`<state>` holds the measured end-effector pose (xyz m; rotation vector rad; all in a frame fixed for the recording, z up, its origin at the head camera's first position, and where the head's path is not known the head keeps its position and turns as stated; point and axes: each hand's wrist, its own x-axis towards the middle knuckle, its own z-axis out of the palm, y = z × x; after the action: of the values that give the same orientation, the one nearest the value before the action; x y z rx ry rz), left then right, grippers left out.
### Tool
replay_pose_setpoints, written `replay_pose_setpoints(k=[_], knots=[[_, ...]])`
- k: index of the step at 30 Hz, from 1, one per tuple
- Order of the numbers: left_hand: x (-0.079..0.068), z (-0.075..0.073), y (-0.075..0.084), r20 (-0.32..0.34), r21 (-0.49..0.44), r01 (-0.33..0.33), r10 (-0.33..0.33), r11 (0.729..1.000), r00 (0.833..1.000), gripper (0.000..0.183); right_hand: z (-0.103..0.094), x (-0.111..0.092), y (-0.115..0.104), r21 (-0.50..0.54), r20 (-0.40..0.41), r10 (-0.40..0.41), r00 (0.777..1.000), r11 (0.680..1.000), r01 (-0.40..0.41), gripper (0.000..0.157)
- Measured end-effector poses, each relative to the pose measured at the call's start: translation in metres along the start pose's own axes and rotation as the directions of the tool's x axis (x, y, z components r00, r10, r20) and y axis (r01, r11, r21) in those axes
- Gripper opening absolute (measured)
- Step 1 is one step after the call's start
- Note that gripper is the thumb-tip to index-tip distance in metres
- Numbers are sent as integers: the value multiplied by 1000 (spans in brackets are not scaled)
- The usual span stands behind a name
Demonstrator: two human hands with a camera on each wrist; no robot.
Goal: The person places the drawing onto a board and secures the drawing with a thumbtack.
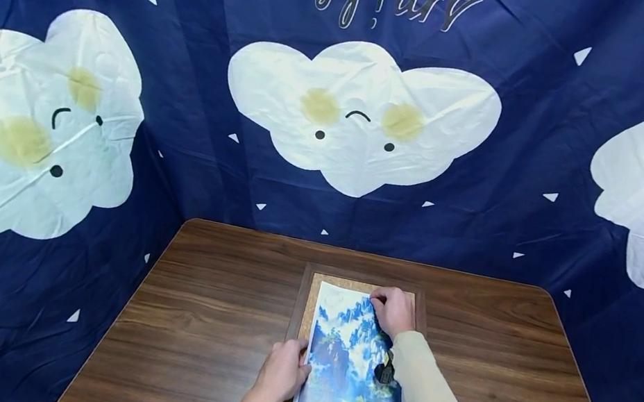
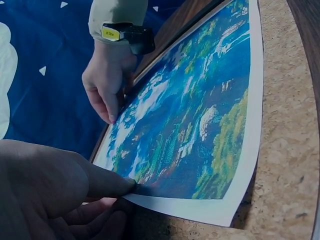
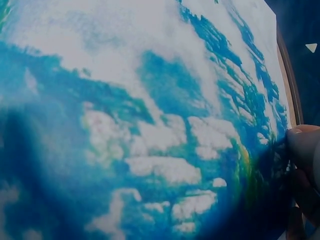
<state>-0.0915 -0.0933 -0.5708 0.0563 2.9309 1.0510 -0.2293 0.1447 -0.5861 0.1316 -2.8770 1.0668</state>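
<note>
A printed landscape picture [image 1: 354,375], blue and green with a white border, lies over a cork board [image 1: 310,308] with a brown wooden frame. At the picture's left edge, my left hand [image 1: 281,370] pinches the paper. Its thumb [image 2: 112,181] lies on top in the left wrist view, and the other fingers are curled below. My right hand [image 1: 394,311] pinches the print near its top right part. In the right wrist view the thumb [image 3: 305,145] is at the paper's edge. One corner of the paper stands slightly off the cork in the left wrist view.
Under the board is a dark wood-grain table [image 1: 201,322] with rounded far corners. A navy cloth [image 1: 186,102] with white clouds hangs behind it and along both sides. A black device with a yellow label [image 2: 127,37] is strapped to the right wrist.
</note>
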Motion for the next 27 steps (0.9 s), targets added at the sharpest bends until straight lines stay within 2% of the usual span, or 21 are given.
replay_pose_setpoints(k=[11,21,27], knots=[[1,0,2,31,1,56,-56,998,998,42,0,3,2,30,-7,-8,1000,1000,9,9],[2,0,2,17,4,36,-36,999,999,42,-6,5,-6,23,32,64,997,998,-64,7],[1,1,0,1,6,8,-8,1000,1000,38,-5,8,-3,26,45,69,997,997,-70,7]])
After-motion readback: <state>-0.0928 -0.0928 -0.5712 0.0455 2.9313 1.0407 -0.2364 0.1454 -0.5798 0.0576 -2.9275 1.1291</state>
